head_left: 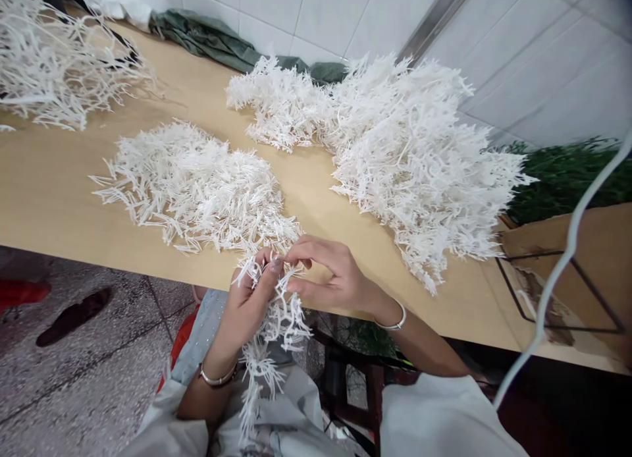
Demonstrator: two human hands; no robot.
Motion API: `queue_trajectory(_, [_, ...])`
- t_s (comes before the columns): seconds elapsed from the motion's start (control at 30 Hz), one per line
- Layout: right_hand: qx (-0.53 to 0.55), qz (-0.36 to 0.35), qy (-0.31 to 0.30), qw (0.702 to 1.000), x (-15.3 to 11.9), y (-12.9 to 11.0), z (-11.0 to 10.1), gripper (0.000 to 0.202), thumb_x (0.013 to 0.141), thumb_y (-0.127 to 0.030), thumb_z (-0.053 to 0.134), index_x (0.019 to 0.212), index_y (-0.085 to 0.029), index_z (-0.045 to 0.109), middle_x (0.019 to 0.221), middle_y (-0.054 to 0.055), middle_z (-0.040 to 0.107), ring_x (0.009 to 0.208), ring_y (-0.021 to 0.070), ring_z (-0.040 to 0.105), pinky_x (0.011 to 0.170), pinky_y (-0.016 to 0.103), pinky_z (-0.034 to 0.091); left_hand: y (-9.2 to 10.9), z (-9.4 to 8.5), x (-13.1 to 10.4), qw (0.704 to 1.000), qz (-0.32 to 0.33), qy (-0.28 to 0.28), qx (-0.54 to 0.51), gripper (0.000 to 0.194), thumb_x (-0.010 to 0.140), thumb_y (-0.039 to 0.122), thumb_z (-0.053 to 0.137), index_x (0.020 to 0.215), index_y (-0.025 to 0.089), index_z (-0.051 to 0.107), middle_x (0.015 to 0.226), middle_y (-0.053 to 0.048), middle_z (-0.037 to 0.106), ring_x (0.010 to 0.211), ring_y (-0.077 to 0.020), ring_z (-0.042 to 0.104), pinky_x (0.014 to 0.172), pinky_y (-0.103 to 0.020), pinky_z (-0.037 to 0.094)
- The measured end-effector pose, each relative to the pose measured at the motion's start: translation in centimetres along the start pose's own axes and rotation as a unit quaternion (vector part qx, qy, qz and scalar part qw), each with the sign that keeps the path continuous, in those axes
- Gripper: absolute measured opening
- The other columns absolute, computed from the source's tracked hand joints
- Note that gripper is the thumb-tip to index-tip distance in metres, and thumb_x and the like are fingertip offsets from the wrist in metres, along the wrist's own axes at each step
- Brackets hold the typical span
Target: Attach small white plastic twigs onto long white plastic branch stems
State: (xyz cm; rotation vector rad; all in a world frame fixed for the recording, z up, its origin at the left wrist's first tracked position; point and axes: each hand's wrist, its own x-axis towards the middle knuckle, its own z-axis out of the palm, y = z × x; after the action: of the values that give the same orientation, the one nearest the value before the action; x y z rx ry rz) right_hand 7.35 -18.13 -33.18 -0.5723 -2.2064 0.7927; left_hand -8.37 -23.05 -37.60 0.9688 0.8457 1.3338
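Note:
A white artificial plant branch (289,322) hangs from my left hand (251,302), whose thumb and fingers are closed around its upper end near the table's front edge. Its frayed lower tips dangle over my lap. My right hand (336,276) meets it from the right, with index finger and thumb curved around a small white sprig (295,271) beside my left thumb. The exact pinch point is partly hidden by the fingers. Just beyond both hands lies a heap of loose white sprigs (197,180) on the table.
A large pile of white branches (409,154) covers the table's back right. Longer white stems (54,62) lie at far left. Green cloth (207,39) runs along the tiled wall. At right are a cardboard box (587,259), green foliage (573,174), a black wire frame (563,326) and a white cable (567,243).

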Motion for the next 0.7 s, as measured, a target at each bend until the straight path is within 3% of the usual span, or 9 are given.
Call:
queue_trajectory(0.07, [-0.007, 0.003, -0.032, 0.999, -0.1, -0.3, 0.1, 0.004, 0.086, -0.018, 0.061, 0.086, -0.015, 0.058, 0.079, 0.002, 0.057, 0.073, 0.0103, 0.052, 0.067, 0.024, 0.043, 0.1, 0.3, 0.1, 1.000, -0.001, 0.026, -0.004, 0.027, 0.091, 0.040, 0.053, 0.075, 0.018, 0.051, 0.064, 0.004, 0.040, 0.056, -0.0061, 0.034, 0.050, -0.017, 0.030])
queue_trajectory(0.17, [-0.004, 0.017, -0.069, 0.997, 0.0, -0.6, 0.1, 0.012, 0.089, -0.014, 0.054, 0.077, -0.015, 0.054, 0.073, 0.000, 0.051, 0.067, 0.0089, 0.048, 0.063, 0.023, 0.041, 0.2, 0.7, 0.1, 0.998, -0.011, 0.061, 0.017, 0.031, 0.090, 0.042, 0.053, 0.072, 0.017, 0.053, 0.059, 0.005, 0.038, 0.050, -0.0048, 0.030, 0.045, -0.018, 0.025])
queue_trajectory(0.4, [0.025, 0.050, -0.057, 0.997, 0.1, -1.1, -0.2, 0.017, 0.090, -0.018, 0.051, 0.073, -0.016, 0.051, 0.067, -0.002, 0.048, 0.062, 0.0087, 0.043, 0.059, 0.023, 0.037, 0.1, 0.8, -0.1, 0.996, -0.023, 0.062, 0.058, 0.037, 0.088, 0.045, 0.054, 0.066, 0.016, 0.053, 0.055, 0.004, 0.040, 0.050, -0.0066, 0.035, 0.045, -0.019, 0.028])
queue_trajectory(0.53, [0.031, 0.119, -0.124, 0.985, 0.2, -1.6, -0.5, 0.016, 0.090, -0.023, 0.053, 0.077, -0.015, 0.057, 0.062, -0.004, 0.047, 0.056, 0.0072, 0.042, 0.054, 0.021, 0.034, -0.4, 0.6, 0.0, 0.992, 0.023, 0.078, 0.095, 0.035, 0.086, 0.046, 0.056, 0.065, 0.017, 0.053, 0.058, 0.003, 0.043, 0.056, -0.0098, 0.040, 0.054, -0.022, 0.035])
queue_trajectory(0.7, [0.050, 0.176, -0.129, 0.975, 0.2, -2.1, -0.5, 0.015, 0.087, -0.023, 0.058, 0.075, -0.013, 0.058, 0.058, -0.005, 0.046, 0.051, 0.0055, 0.037, 0.048, 0.019, 0.030, -0.9, 0.9, 0.0, 0.984, 0.059, 0.085, 0.146, 0.033, 0.091, 0.041, 0.051, 0.067, 0.018, 0.052, 0.059, 0.003, 0.040, 0.058, -0.0098, 0.037, 0.057, -0.022, 0.034])
